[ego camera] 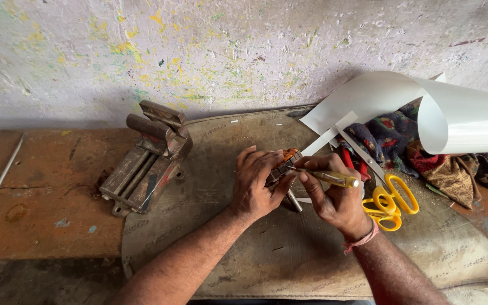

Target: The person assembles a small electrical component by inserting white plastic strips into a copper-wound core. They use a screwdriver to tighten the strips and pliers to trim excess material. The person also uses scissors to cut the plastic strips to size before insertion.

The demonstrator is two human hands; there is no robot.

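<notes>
The motor core (pixel 282 167), a small slotted metal piece with copper winding, sits clasped in my left hand (pixel 255 183) above the mat (pixel 289 254). It looks heavy, stiff; I'd grip its steel sides, not the wires. My right hand (pixel 334 195) pinches a yellow-handled tool (pixel 334 178).

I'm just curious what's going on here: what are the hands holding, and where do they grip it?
The left hand wraps round a small slotted metal part. The right hand grips a yellow-handled tool by its handle.
</notes>
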